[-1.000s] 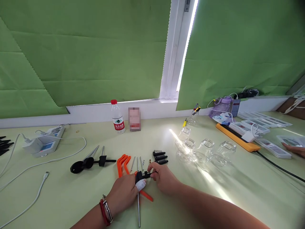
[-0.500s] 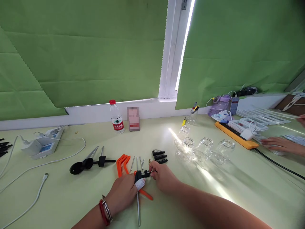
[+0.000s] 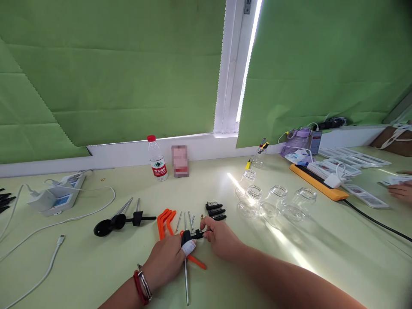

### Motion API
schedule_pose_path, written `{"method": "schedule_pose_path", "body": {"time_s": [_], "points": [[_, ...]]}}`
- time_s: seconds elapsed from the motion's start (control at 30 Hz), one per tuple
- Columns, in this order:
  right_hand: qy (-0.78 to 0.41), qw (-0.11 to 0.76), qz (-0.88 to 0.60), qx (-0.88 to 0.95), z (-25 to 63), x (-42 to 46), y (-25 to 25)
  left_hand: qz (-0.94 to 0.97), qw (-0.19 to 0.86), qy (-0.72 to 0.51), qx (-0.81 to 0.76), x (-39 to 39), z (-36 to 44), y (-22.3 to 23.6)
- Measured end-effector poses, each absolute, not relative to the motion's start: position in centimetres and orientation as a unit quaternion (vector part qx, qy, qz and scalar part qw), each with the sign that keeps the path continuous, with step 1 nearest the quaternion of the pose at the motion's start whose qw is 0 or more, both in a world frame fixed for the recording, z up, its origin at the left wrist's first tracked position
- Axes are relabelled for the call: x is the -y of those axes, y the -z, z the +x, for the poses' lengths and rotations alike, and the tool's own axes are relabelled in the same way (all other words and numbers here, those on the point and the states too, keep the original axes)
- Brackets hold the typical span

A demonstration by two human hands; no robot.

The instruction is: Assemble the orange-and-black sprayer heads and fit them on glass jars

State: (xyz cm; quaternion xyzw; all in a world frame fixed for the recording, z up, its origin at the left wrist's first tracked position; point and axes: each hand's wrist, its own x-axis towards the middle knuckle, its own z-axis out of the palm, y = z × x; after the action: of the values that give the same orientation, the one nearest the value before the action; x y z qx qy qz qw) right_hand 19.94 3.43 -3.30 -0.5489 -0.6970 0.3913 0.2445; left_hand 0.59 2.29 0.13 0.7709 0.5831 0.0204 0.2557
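My left hand (image 3: 167, 257), with a white bandage on one finger and a red bracelet at the wrist, grips a small black clamp part (image 3: 194, 234) on the table. My right hand (image 3: 220, 238) pinches the same black part from the right side. An orange bent piece (image 3: 196, 262) and a long metal rod (image 3: 186, 281) lie under and below my hands. Just beyond them lie two orange hooks (image 3: 164, 221), a few thin metal pins (image 3: 186, 219) and black parts with springs (image 3: 215, 211).
Black handled tools (image 3: 116, 221) lie at the left, with white cables and a charger box (image 3: 54, 198). A water bottle (image 3: 157, 159) stands by the window sill. Several glass jars (image 3: 273, 201) lie to the right, then an orange power strip (image 3: 317, 180). Another person's hand (image 3: 401, 191) rests at far right.
My hands stay on the black part with hardly any movement. The other person's hand at the far right has pulled back toward the frame edge.
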Motion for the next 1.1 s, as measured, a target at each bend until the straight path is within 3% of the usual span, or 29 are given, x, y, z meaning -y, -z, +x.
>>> {"method": "schedule_pose_path", "body": {"time_s": [0.9, 1.1], "points": [[-0.392, 0.247, -0.557, 0.689, 20.4, -3.3, 3.3, 0.76, 0.231, -0.006, -0.608, -2.0, 0.9, 0.0], [-0.455, 0.226, -0.532, 0.678, 22.0, -3.2, 2.5, 0.755, 0.228, -0.007, -0.615, -1.4, 0.8, 0.2]]}}
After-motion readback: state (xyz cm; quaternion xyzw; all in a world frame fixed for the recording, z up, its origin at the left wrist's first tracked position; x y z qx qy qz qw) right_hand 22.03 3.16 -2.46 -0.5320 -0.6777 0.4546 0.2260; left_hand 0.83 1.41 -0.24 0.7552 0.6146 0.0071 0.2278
